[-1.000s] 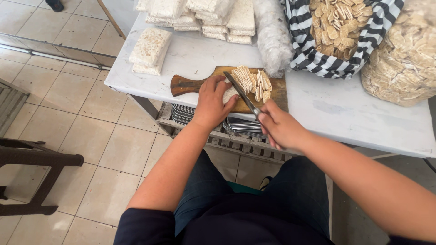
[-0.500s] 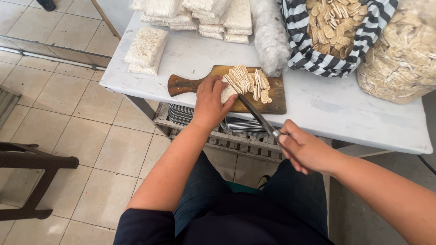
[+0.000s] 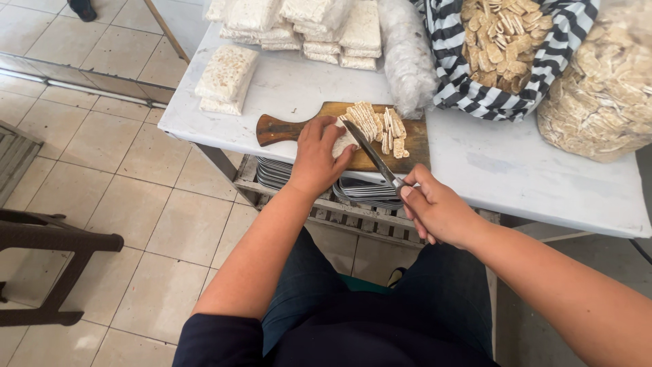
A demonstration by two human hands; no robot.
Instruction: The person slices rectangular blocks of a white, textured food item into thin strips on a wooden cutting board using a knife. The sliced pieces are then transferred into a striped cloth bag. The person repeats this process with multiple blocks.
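Observation:
A brown wooden cutting board (image 3: 285,126) lies at the near edge of the white table (image 3: 516,177). My left hand (image 3: 316,158) presses a pale block of tempeh (image 3: 343,141) down on the board. My right hand (image 3: 435,211) grips the handle of a long knife (image 3: 372,156), whose blade angles up to the block's right side. Thin cut slices (image 3: 380,126) lie stacked on the board just right of the blade.
Wrapped pale blocks (image 3: 227,78) and a taller stack (image 3: 319,24) sit at the table's back. A striped cloth basket of slices (image 3: 502,41) and a clear bag of pieces (image 3: 604,81) stand right. Metal trays (image 3: 272,173) rest on a crate below. A dark stool (image 3: 47,251) stands left.
My right hand has drawn back toward me and to the right with the knife, then eased forward again; the blade still lies against the block. My left hand stays on the block.

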